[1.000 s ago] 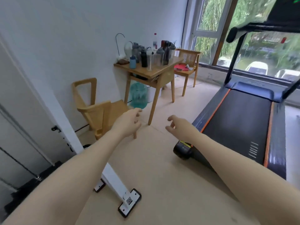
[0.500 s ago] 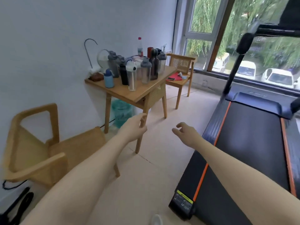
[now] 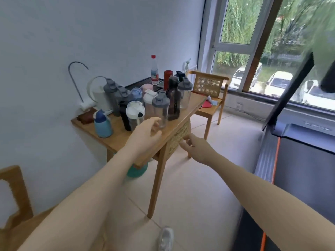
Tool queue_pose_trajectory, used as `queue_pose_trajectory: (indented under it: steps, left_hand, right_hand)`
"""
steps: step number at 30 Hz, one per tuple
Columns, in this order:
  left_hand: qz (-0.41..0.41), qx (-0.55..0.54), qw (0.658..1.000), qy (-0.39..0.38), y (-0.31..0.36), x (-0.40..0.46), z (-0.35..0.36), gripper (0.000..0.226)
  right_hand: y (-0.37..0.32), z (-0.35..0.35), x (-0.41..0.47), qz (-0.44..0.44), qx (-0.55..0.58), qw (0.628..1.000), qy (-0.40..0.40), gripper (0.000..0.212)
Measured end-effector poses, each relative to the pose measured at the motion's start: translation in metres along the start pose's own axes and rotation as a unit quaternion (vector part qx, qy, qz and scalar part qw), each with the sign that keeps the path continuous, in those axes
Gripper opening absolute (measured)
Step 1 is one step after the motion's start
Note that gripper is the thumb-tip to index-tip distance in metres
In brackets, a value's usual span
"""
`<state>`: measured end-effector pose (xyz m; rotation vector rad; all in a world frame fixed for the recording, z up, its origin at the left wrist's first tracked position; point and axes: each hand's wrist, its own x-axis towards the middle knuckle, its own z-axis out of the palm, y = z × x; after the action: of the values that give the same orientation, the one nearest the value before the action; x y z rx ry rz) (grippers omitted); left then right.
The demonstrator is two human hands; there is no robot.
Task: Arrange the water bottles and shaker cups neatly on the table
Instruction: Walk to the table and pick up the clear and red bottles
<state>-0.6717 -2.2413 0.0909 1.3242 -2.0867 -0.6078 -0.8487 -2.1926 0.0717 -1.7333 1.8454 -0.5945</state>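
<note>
A wooden table (image 3: 192, 102) against the wall carries a crowd of several bottles and shaker cups. At its near left stands a small blue bottle (image 3: 102, 126). A white-lidded shaker (image 3: 135, 117) and a clear grey-lidded shaker (image 3: 161, 109) stand at the front, a dark brown bottle (image 3: 173, 98) behind them. A red-capped plastic bottle (image 3: 154, 70) stands at the back. My left hand (image 3: 145, 134) hovers open over the table's front edge, fingertips near the clear shaker's base. My right hand (image 3: 196, 148) is open in the air beside the table's cane side panel.
A cane-backed chair (image 3: 208, 86) with a red item on its seat stands beyond the table. A teal bin (image 3: 136, 171) sits under the table. A treadmill (image 3: 299, 160) fills the right side. Another wooden chair (image 3: 16, 196) is at the lower left.
I have walked closer to the table. Both hands have come forward with me; the left now reaches over the tabletop edge, the right is level with the table's side.
</note>
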Motion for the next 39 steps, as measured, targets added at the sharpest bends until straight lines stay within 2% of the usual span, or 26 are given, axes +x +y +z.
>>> queue_pose_trajectory:
  steps: [5, 8, 11, 16, 21, 23, 25, 30, 33, 36, 39]
  left_hand:
    - [0.023, -0.038, 0.999, 0.003, -0.012, 0.145, -0.002, 0.040]
    - [0.055, -0.072, 0.996, 0.017, -0.003, 0.234, -0.009, 0.035]
    - [0.079, -0.055, 0.995, 0.010, -0.003, 0.300, 0.003, 0.038]
    - [0.063, 0.002, 0.998, -0.027, -0.023, 0.380, 0.032, 0.046]
    - [0.043, 0.070, 0.994, -0.068, -0.047, 0.425, 0.050, 0.060]
    - [0.041, 0.109, 0.990, -0.083, -0.049, 0.437, 0.055, 0.066]
    - [0.014, 0.133, 0.987, -0.093, -0.049, 0.445, 0.056, 0.071]
    - [-0.045, 0.213, 0.968, -0.127, -0.045, 0.451, 0.068, 0.072]
    - [-0.113, 0.210, 0.968, -0.075, -0.041, 0.456, 0.078, 0.068]
    - [-0.190, 0.216, 0.958, -0.001, -0.042, 0.457, 0.088, 0.073]
    - [-0.252, 0.221, 0.942, 0.002, -0.045, 0.457, 0.097, 0.080]
  right_hand:
    - [0.011, -0.047, 0.127, 0.012, -0.032, 0.999, 0.001, 0.039]
    - [0.014, -0.086, 0.203, -0.004, -0.019, 0.998, 0.053, 0.035]
    - [0.027, -0.107, 0.261, -0.010, 0.028, 0.994, 0.101, 0.030]
    - [0.064, -0.124, 0.357, -0.021, 0.023, 0.993, 0.110, 0.027]
    - [0.074, -0.142, 0.477, -0.106, 0.006, 0.990, 0.090, 0.030]
    - [0.066, -0.147, 0.518, -0.155, 0.021, 0.985, 0.068, 0.023]
    - [0.058, -0.149, 0.553, -0.190, 0.030, 0.980, 0.043, 0.023]
    - [0.063, -0.134, 0.619, -0.223, 0.001, 0.974, -0.028, 0.052]
    - [0.062, -0.122, 0.643, -0.234, 0.009, 0.969, -0.083, 0.060]
    - [0.060, -0.113, 0.657, -0.246, -0.004, 0.962, -0.122, 0.071]
    - [0.064, -0.110, 0.664, -0.273, -0.036, 0.952, -0.134, 0.074]
